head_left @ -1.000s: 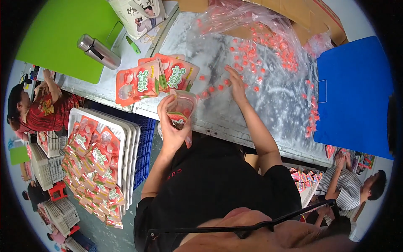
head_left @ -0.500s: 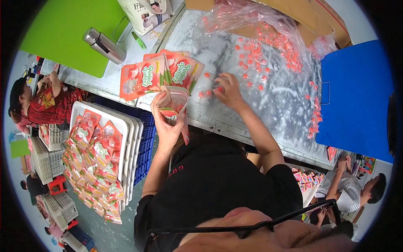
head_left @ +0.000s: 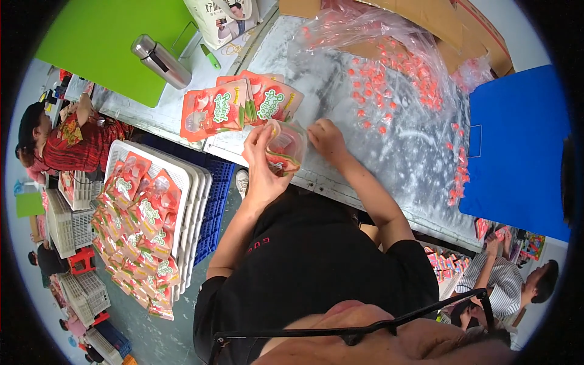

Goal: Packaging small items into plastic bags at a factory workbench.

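My left hand (head_left: 266,163) grips an opened red candy pouch (head_left: 288,145) at the table's near edge, with the pouch's mouth spread toward my right hand. My right hand (head_left: 328,140) is curled closed beside that mouth, low over the metal tabletop. What its fingers hold, if anything, is hidden. Just beyond my left hand, several flat red pouches (head_left: 216,109) lie overlapping. Small red candies in clear wrappers (head_left: 371,91) are scattered farther right, with more under a clear plastic bag (head_left: 420,36).
Left of me, stacked white trays (head_left: 188,201) carry a heap of red pouches (head_left: 137,231). A steel flask (head_left: 161,61) stands by a green board (head_left: 103,48). A blue board (head_left: 517,146) borders the right side. Cardboard (head_left: 468,30) lies behind. Other people sit at both sides.
My right hand has drawn in to the pouch and its fingers have closed. The loose candies around it are out of sight. The pouch has tilted and shifted right with my left hand.
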`<state>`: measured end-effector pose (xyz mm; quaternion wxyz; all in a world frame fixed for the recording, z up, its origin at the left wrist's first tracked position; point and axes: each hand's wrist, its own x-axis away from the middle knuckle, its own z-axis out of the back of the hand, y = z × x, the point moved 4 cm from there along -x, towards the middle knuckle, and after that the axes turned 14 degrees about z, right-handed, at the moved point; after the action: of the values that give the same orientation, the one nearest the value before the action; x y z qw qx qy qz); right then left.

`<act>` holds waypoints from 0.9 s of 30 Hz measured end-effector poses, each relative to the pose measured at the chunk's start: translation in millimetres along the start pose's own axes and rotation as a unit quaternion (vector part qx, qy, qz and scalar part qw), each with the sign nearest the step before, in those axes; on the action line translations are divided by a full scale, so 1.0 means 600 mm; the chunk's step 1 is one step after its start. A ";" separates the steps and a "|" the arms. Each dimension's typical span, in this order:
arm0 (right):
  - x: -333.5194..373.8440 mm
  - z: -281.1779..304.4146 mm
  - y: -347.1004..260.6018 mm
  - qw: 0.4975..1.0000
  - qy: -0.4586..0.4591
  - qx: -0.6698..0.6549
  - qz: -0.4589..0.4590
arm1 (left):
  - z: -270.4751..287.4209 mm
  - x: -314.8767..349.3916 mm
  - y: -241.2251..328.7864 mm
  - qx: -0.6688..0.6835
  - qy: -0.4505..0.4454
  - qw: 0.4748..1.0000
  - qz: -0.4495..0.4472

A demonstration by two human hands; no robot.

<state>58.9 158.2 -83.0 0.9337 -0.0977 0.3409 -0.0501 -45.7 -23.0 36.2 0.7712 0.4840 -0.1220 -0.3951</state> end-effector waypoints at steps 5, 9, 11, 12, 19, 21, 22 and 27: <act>-0.033 0.071 0.012 0.832 0.193 -0.396 -0.336 | -0.030 -0.001 0.004 0.024 -0.024 0.999 0.007; -0.105 0.130 -0.056 0.629 0.336 -0.624 -0.320 | -0.052 -0.004 0.011 0.030 -0.035 0.999 -0.012; -0.111 0.130 -0.072 0.601 0.353 -0.649 -0.305 | -0.058 -0.007 0.020 0.027 -0.026 0.999 -0.014; -0.113 0.132 -0.077 0.688 0.333 -0.581 -0.282 | -0.060 -0.007 0.021 0.027 -0.027 0.999 -0.015; -0.105 0.141 -0.107 0.784 0.283 -0.501 -0.231 | -0.068 -0.009 0.032 0.043 -0.023 0.999 -0.016; -0.099 0.149 -0.115 0.802 0.254 -0.487 -0.233 | -0.073 -0.011 0.033 0.046 -0.026 0.998 -0.021; -0.098 0.153 -0.118 0.818 0.222 -0.475 -0.235 | -0.071 -0.013 0.030 0.038 -0.005 0.999 -0.024; -0.109 0.205 -0.123 0.945 0.155 -0.285 -0.047 | -0.061 -0.021 0.029 0.077 0.043 0.996 0.007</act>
<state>86.3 114.7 66.2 0.7992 -0.3663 0.4764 -0.0094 -24.3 13.9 35.0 0.7393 0.5573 -0.1221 -0.3577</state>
